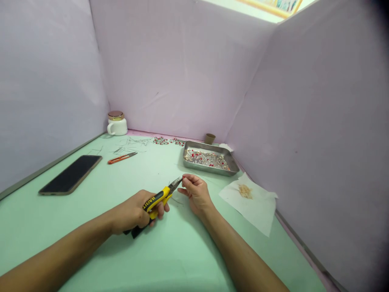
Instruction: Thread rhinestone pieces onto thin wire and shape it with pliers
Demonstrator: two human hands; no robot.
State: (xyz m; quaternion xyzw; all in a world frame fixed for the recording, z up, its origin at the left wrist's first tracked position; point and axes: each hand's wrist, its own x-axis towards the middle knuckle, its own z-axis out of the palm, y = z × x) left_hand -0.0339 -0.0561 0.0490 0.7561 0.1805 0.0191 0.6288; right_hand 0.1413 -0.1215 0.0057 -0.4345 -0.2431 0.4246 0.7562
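Observation:
My left hand [130,211] is closed around the handles of yellow-and-black needle-nose pliers [165,192], whose jaws point up and right. The tips of the jaws meet the fingertips of my right hand [197,195]. Between the right thumb and forefinger is a small red bead [183,177], partly covered by the fingers. A thin wire or thread seems to run near the jaws, too fine to follow. Beyond my right hand stands a metal tray [209,170] of loose clear, red and gold beads [209,158].
Behind are small piles of red-and-clear beadwork [161,140] and thin wire pieces [133,142]. Orange snips [121,158], a phone [71,175] and a white lidded mug [119,127] lie left. A brown cup [210,138] and white paper [258,213] with tan bits [245,191] stand right. Panels enclose the table.

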